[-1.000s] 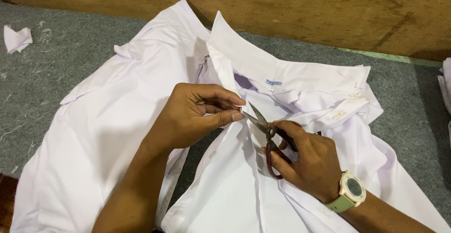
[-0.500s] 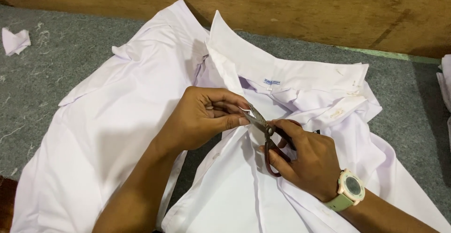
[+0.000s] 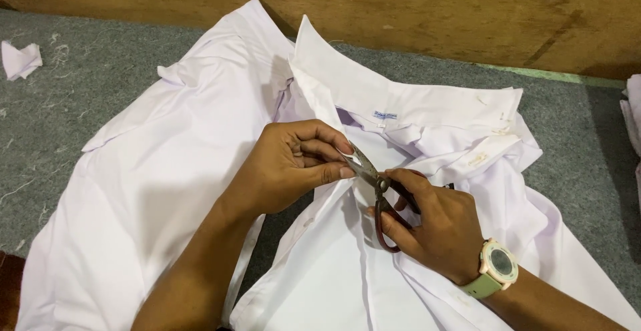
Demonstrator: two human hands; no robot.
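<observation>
1. Pinching a fold of the white shirt (image 3: 200,191), the left hand (image 3: 290,167) has its fingers (image 3: 320,151) curled tight with thumb and forefinger pressed together on the cloth; the fold sits right at the blade tips.
2. Scissors (image 3: 374,187) lie in the right hand (image 3: 434,227); its fingers (image 3: 407,184) are threaded through the dark red handle loops and closed around them; the metal blades point up and left toward the left fingertips, only slightly parted, and whether they bite the cloth I cannot tell.
3. Just above the left fingers, inside the upright collar (image 3: 400,94), sits a small rectangular white label (image 3: 385,115) with blue marking; it is sewn flat at the neck seam.
4. Beyond the right fingers, a pale green wristwatch (image 3: 497,267) with a round face rings the wrist.
5. Under the shirt spreads a grey felt surface (image 3: 100,84); a white cloth scrap (image 3: 20,59) lies well apart to the left of the left fingers; a wooden board (image 3: 434,11) runs along the far edge.
</observation>
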